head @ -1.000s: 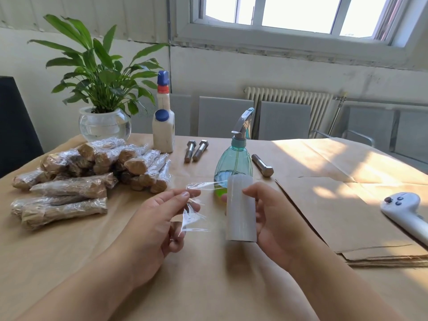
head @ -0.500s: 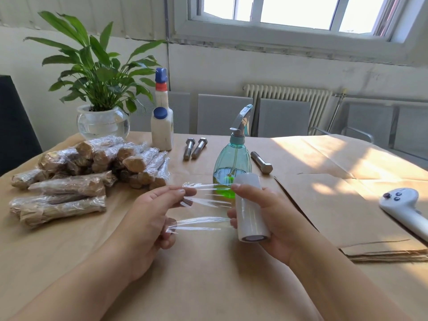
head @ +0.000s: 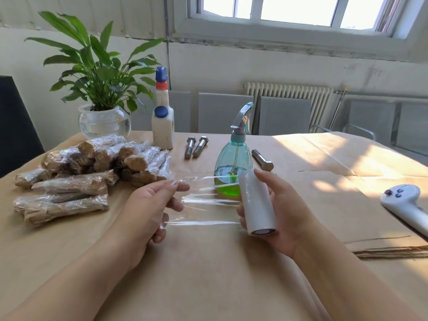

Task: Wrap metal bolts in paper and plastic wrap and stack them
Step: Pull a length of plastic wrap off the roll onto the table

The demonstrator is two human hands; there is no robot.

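**Film coming off the roll, three bolts left bare**

Nearest me, the two hands are held just above the paper-covered table (head: 208, 274). The right hand (head: 278, 214) is curled round the roll (head: 256, 202) of plastic wrap, thumb on top, fingers behind it, the roll nearly upright and tilted a little. The left hand (head: 148, 212) pinches the loose edge of the film (head: 208, 200) between thumb and fingertips; the lower fingers are clenched on its bottom corner. The film runs taut between the two sets of fingers, streaked where it has bunched. No bolt lies under it or in either hand, so I judge this is a length being pulled off for the next wrap.

Beyond the left fingers, well apart from them, sits the pile (head: 88, 172) of finished bundles, paper inside, plastic outside, stacked loosely in two or three layers. I cannot count them exactly, but most of the job looks done.

Just past the right fingertips stands a spray bottle (head: 234, 167), and beside it one bare bolt (head: 262, 159). Two more bolts (head: 195, 147) lie further back, between the hands' line and a white bottle (head: 162, 126). Those three need paper, then film, then stacking.

To the right of the roll hand lies a sheaf of brown paper (head: 347, 205), with a white handset (head: 405, 202) on it. A plant (head: 102, 89) stands at the far edge.
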